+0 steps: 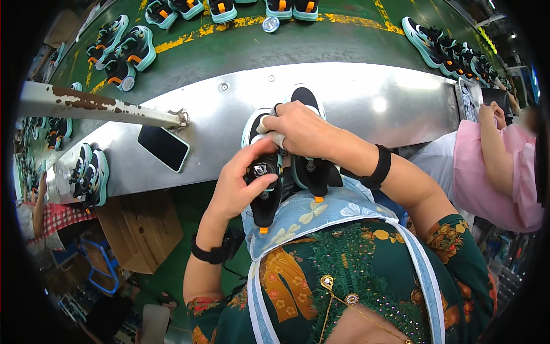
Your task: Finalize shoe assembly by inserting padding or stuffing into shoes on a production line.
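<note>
The small black sneaker with a mint-green sole, a round dial fastener on its tongue and an orange heel tab (263, 183) lies at the near edge of the shiny metal workbench (366, 97), its long axis running away from the person: toe toward the green conveyor belt, heel tab hanging over the light blue floral apron (309, 215). The left hand (238, 186) comes at it from the left side, thumb and fingers curled narrowly around the middle of the shoe at the dial, so the shoe sits directly in that grasp, pointing forward out of it. The right hand (301, 129) reaches across from the right and covers the toe end, its fingertips, one wrapped in pale tape, pressed down on the front of the upper; whether it pinches anything there cannot be told. Both hands touch the shoe, the left nearer its heel half, the right at the far end.

Just beside it on the right lies its matching black sneaker (312, 166), parallel and untouched at the heel. A black smartphone (164, 147) rests face up on the bench, well to the left. More finished sneakers (123, 49) stand on the belt beyond, and a co-worker in a pink sleeve (492, 166) works at the right.
</note>
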`<action>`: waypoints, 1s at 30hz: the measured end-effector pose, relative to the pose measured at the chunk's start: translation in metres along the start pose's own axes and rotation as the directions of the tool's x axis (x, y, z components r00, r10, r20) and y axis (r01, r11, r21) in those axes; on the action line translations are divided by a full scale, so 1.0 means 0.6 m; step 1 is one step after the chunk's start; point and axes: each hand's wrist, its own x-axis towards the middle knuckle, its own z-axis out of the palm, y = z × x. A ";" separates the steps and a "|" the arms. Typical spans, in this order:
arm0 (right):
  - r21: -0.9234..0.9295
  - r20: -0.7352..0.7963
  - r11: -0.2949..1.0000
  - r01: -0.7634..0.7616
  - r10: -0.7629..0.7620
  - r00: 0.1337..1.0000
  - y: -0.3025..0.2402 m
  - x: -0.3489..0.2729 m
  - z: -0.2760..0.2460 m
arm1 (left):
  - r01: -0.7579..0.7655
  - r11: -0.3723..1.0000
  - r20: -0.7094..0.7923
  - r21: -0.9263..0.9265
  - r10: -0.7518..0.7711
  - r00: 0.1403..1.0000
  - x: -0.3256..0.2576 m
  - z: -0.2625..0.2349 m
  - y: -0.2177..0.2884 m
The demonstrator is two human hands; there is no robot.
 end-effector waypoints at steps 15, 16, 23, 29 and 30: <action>0.056 0.020 0.996 -0.067 0.066 0.998 -0.011 0.000 -0.004 | -0.102 0.991 0.043 -0.083 0.106 0.993 -0.029 -0.018 -0.015; 0.054 0.019 0.996 -0.069 0.068 0.998 -0.017 -0.003 -0.011 | -0.121 0.988 0.114 0.097 0.110 0.987 -0.034 -0.037 -0.027; 0.151 0.180 0.988 -0.022 -0.006 0.984 -0.106 -0.020 0.005 | 0.104 0.993 -0.200 0.052 -0.092 0.976 -0.046 0.041 -0.084; 0.389 0.110 0.918 -0.076 0.035 0.993 -0.086 -0.021 0.006 | 0.044 0.991 -0.243 0.128 -0.012 0.970 -0.029 0.046 -0.091; 0.386 0.115 0.922 -0.024 -0.022 0.993 -0.084 -0.020 0.005 | 0.073 0.993 -0.262 0.090 -0.047 0.964 -0.028 0.048 -0.086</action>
